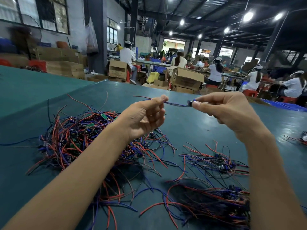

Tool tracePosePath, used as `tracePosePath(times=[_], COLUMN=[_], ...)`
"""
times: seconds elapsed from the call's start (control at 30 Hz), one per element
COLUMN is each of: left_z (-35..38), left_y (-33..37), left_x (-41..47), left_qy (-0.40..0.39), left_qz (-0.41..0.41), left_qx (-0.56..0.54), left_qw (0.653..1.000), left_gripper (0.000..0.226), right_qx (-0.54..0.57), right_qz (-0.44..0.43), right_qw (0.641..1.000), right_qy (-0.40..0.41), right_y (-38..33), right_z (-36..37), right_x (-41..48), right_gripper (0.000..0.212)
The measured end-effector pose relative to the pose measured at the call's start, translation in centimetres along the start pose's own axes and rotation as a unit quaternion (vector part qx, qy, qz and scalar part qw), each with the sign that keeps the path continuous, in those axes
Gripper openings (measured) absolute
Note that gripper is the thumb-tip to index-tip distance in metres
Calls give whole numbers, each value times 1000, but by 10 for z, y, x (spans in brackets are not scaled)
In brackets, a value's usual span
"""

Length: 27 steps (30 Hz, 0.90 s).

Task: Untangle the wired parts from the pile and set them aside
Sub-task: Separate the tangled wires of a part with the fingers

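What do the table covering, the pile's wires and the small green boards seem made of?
Table covering: smooth teal sheet, likely vinyl or rubber; semi-gloss, lamps reflect in it. Wires in the pile: flexible red, blue and black plastic-looking insulation, curling loosely; cores unseen. Green boards: rigid flat laminate, probably circuit board.

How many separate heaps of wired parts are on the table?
4: the big tangled pile left, a small bundle mid-right, a thicker bundle lower right, and a scrap at the far right edge, partly out of frame.

Table cover [191,123]: smooth teal sheet, slight sheen (likely plastic). Wires [79,140]: glossy plastic insulation. Boxes [186,80]: matt cardboard.
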State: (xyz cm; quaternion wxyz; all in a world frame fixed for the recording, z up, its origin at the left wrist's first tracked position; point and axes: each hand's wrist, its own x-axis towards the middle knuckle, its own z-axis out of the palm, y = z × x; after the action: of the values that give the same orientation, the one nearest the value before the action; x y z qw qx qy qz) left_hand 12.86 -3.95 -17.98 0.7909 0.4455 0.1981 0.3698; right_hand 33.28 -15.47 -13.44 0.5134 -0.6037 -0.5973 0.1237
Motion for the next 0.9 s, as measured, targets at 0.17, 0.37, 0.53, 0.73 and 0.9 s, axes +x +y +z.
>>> tracePosePath(times=[0.17, 0.37, 0.53, 0.73, 0.9], left_z=[-4, -18, -33, -67, -70], left_y=[-16, -49, -53, -44, -47], left_x=[4, 15, 26, 37, 37], left_qy=[62, 87, 111, 122, 85], left_qz=[-49, -35, 74, -50, -98], left_qx=[48, 299, 656, 789, 827], left_qw=[996, 950, 743, 600, 548], left_gripper=[15, 3, 11, 27, 36], right_qx=[-121, -108, -190, -225, -233], right_qz=[131, 287, 387, 381, 355], right_qw=[982, 951, 900, 892, 901], right_qy=[-65, -45, -59, -90, -88], right_y=[33, 95, 136, 128, 104], right_z=[-35, -64, -72, -65, -62], right_x=[-2, -18, -29, -21, -12], right_gripper=[9, 7, 12, 22, 38])
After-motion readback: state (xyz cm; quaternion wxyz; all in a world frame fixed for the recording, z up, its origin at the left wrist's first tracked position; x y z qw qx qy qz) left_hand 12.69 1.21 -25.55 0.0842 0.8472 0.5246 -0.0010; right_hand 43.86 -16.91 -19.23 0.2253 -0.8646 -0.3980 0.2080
